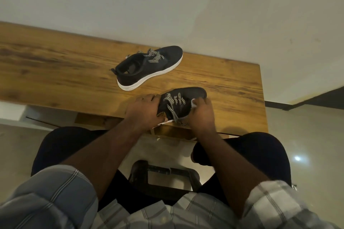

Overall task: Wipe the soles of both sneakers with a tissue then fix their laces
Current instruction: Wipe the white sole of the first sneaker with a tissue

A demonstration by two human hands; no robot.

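One black sneaker with a white sole and black-and-white zigzag laces stands upright on the wooden table, toe pointing to the back right. A second black sneaker is held over the table's near edge. My left hand grips its heel side from the left. My right hand grips its right side, with a bit of white tissue showing at the fingertips. The sneaker's laces hang loose between my hands. Its sole is hidden.
The table ends at a wall behind and at a right edge. Below it lie a pale tiled floor, my knees in dark trousers and a dark stool frame.
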